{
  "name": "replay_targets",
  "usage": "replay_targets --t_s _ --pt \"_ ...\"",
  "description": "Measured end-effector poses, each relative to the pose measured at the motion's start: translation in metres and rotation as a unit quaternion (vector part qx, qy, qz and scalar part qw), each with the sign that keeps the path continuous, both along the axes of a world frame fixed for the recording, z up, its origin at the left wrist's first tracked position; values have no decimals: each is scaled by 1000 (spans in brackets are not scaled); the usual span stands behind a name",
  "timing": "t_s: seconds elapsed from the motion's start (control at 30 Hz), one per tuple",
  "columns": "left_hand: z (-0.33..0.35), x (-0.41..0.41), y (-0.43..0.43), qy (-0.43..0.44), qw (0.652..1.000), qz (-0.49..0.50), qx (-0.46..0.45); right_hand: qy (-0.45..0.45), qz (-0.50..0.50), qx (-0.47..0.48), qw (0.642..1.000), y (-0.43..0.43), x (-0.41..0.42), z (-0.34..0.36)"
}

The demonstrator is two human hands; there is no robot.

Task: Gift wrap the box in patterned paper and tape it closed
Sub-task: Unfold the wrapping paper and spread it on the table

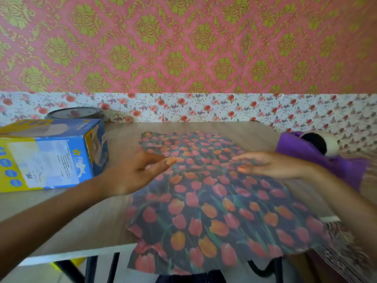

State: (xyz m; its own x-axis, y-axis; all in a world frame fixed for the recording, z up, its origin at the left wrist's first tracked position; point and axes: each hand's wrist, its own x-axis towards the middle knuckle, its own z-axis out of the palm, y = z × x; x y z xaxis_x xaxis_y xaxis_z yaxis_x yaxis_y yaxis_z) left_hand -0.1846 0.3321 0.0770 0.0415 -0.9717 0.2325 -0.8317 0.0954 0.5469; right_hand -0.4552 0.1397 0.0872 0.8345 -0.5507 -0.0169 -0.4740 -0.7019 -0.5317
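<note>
Tulip paper (214, 211) lies spread flat on the wooden table (91, 221), printed side up, and its near edge hangs over the table's front edge. The box (51, 154), blue and yellow, lies on its side at the table's left, just beside the paper and not on it. A dark tape roll (75, 113) sits behind the box against the wall.

Left hand (132, 172) is over the paper's left part, fingers straight and spread, holding nothing. Right hand (271, 164) is over the paper's right part, fingers straight and together, holding nothing. Both hands are motion-blurred, so I can't tell whether they touch the sheet.

A purple roll (306, 152) lies at the far right of the table, beside the paper
</note>
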Motion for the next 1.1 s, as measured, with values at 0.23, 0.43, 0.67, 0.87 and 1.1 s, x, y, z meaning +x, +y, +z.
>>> replay_targets --t_s 0.23,0.43,0.67,0.87,1.1 --pt "-49 -7 -75 -178 950 178 186 196 -55 -127 971 -17 66 -48" --pt "-51 -2 -87 -168 938 207 220 202 -53 -110 972 -27 92 -53" --pt "-57 18 -103 -192 933 208 220 217 -57 -123 967 -37 108 -58" --pt "-60 48 -122 -209 933 205 210 224 -80 -143 961 -44 130 -61" --pt "-60 69 -136 -226 932 195 204 219 -94 -126 963 -52 147 -61"
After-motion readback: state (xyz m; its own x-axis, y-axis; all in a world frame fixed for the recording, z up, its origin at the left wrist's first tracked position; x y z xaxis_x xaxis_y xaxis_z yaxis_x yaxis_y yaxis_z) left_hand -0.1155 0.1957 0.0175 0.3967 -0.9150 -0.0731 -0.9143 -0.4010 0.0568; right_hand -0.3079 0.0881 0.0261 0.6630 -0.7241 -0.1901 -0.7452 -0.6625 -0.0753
